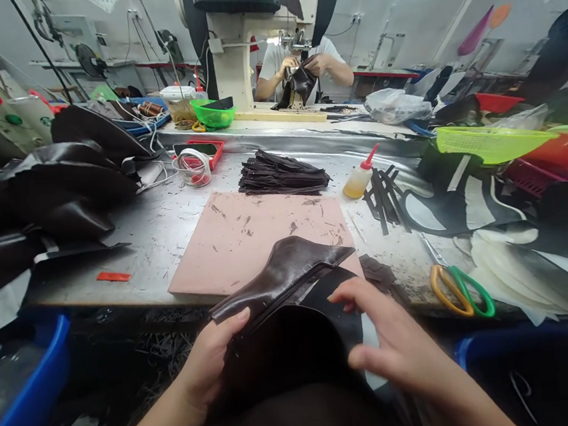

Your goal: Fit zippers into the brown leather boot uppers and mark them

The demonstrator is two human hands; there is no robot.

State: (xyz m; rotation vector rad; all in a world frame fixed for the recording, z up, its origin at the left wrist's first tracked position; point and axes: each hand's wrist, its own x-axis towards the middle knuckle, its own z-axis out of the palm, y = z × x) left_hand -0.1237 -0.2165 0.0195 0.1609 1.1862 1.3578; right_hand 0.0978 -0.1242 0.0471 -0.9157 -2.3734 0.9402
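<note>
A dark brown leather piece [282, 270] with a seam along it lies partly over the front edge of a pink board [270, 224]. My left hand [210, 357] grips its left end, thumb on top and fingers underneath. Over the right part of the leather, by a black and white lining, is my right hand [380, 331], thumb and forefinger spread apart with nothing between them. The lower part of the leather hangs toward me in shadow.
Behind the board lies a pile of dark strips [283, 173], with a glue bottle [361, 175] to its right. Scissors [459, 286] rest at the right front edge. Leather pieces [55, 188] are heaped at left. Across the table, a person [300, 71] works at a sewing machine [233, 57].
</note>
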